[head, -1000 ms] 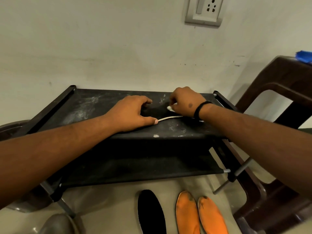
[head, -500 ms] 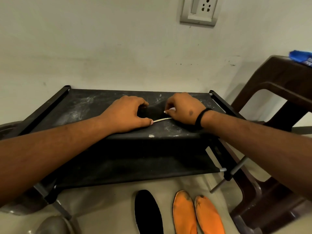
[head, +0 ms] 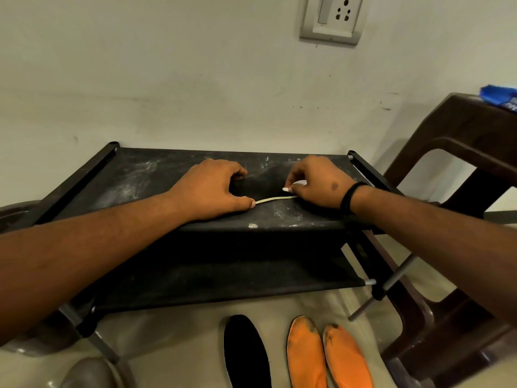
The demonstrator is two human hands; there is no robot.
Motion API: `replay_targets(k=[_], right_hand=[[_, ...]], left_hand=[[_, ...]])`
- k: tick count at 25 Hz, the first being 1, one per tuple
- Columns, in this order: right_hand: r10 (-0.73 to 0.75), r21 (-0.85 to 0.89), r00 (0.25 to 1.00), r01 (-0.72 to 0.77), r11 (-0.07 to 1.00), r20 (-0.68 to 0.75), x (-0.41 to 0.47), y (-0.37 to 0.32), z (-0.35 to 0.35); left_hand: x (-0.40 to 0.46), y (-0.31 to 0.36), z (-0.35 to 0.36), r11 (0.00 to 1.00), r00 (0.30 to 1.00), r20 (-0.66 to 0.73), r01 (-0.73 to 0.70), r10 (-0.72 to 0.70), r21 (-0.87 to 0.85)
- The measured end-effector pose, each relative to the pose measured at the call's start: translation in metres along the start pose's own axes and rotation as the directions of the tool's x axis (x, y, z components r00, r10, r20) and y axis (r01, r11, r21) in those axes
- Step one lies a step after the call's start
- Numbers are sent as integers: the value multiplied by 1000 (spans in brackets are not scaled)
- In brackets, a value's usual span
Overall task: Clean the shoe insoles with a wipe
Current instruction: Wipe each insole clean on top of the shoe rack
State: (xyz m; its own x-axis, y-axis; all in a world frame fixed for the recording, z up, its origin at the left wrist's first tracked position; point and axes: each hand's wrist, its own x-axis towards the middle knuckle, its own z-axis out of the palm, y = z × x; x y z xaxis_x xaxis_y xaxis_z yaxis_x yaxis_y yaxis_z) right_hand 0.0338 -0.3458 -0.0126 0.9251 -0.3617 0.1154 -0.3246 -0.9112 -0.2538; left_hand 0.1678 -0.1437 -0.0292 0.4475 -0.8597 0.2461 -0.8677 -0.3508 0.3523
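A black insole (head: 265, 182) with a pale edge lies on the top shelf of a dusty black shoe rack (head: 134, 177). My left hand (head: 212, 189) presses on its left end, thumb against the pale edge. My right hand (head: 321, 183) pinches a small white wipe (head: 298, 184) against the insole's right part; most of the wipe is hidden under the fingers. On the floor in front of the rack lie another black insole (head: 247, 354) and two stained orange insoles (head: 306, 354) (head: 348, 359).
A brown plastic chair (head: 461, 152) stands right of the rack with a blue packet (head: 500, 98) on it. A wall socket (head: 331, 19) is above. A grey shoe toe (head: 89, 373) shows at the bottom left. The rack's lower shelf (head: 223, 278) juts toward me.
My right hand with the wipe has slid left along the insole, closer to my left hand. My left hand has stayed in place.
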Motion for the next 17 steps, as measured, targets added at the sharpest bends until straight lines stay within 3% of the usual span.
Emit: replay_targets(k=[2,4,10,15,17], right_hand=[[172,-153,980,-185,971,-97,4,21,-7],[272,-189,948,-301,935,-162,6,31,-11],[-56,122,997,49,991,55,-9,-12,1],[232,-135,965,-247,960,-121,8,22,-8],[139,-67,987,-144,987,-76,5,6,-3]], left_hand=[[0,-1,0,1000,1000,-10,-4,4,-6],[0,0,0,1000,1000,-11,-6,6,-14],[1,1,1,1000,1000,-13,-10,10,-15],[0,-2,3,1000,999,-29,-16,15,-17],[1,-3,3,1000,999,-29,-16,15,-26]])
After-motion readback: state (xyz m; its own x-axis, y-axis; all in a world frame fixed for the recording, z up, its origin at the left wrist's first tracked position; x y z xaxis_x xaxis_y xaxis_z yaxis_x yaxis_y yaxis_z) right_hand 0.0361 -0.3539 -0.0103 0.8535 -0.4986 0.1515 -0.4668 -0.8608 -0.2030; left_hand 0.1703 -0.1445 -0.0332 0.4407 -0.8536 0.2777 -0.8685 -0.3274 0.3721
